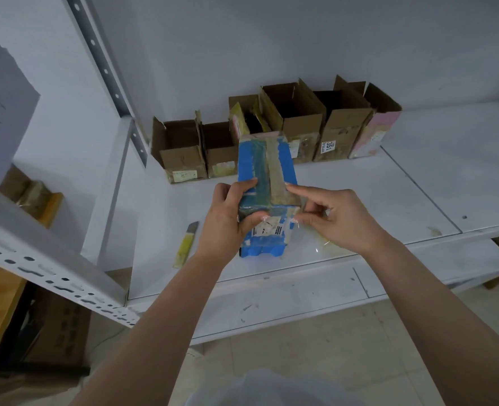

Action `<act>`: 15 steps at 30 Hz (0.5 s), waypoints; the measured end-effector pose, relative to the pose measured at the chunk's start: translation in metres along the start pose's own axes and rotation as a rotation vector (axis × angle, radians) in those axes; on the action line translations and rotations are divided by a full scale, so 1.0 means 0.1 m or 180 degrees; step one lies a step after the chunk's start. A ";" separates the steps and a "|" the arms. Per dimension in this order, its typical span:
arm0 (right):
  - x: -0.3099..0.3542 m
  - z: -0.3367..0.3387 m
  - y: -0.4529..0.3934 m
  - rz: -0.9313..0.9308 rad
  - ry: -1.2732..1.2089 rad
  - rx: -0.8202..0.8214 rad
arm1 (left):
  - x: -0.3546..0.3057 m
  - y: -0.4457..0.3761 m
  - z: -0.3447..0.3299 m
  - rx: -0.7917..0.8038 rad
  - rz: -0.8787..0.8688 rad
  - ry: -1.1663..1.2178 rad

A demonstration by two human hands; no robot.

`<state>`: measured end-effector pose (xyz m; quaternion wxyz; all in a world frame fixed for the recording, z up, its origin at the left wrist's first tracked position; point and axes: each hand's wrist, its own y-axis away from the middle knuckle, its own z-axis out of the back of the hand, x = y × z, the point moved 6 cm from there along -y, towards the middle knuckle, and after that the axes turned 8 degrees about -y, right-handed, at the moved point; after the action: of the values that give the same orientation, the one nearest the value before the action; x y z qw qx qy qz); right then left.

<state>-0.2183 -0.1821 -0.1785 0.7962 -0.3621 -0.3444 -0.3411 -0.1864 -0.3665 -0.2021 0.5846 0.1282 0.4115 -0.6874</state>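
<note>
Ok, blue carton (267, 177): long rectangular cardboard box. The skin is scuffed, with a wide strip of brownish packing tape (274, 168) down the middle of its top face and more tape across the near edge. The near end face carries a torn white printed label and ragged tape leftovers. It sits lengthwise over the front part of the white shelf (388, 194), far end towards the wall. Can't tell whether its underside rests on the board.

Left hand (227, 218) grips the near left corner, fingers curled over the top edge and thumb pressed on the end face. Right hand (339, 218) pinches the near right corner. Its index finger lies straight along the top right edge at the tape, the thumb is on the end face, and the other fingers are folded in.

Yellow utility knife (185, 244) lies flat on the shelf just left of the left wrist, blade end pointing away, clear of the carton.

Behind the carton, a row of open brown cartons (181, 150) stands along the wall, flaps up, worn and taped. One (342, 133) has a white "351" sticker. The pink box (380, 127) closes the row on the right.

Perforated white steel upright (104, 63) runs up on the left. Shelf surface is matte white and scratched.
</note>
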 end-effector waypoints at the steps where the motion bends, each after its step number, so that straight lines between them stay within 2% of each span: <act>1: 0.01 -0.02 0.01 -0.0002 0.0084 0.0048 | 0.00 0.00 0.00 -0.0008 0.0012 0.0021; 7: 0.00 -0.02 0.03 -0.0135 0.0200 0.0676 | 0.04 -0.01 0.01 0.0122 0.0068 0.0129; 10: -0.01 0.02 -0.02 -0.0115 0.0262 0.0312 | 0.05 -0.03 -0.01 0.0149 0.0005 0.0143; 12: 0.01 0.04 -0.07 -0.0036 0.0746 0.0098 | 0.06 -0.04 -0.01 0.0155 -0.0047 0.0117; 15: 0.01 -0.06 -0.10 0.0120 0.1139 0.0246 | 0.06 -0.05 0.00 0.0149 -0.0116 -0.0005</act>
<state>-0.2236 -0.1921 -0.1770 0.8643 -0.2711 -0.2033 -0.3716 -0.1928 -0.3703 -0.2040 0.5691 0.1339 0.3971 -0.7075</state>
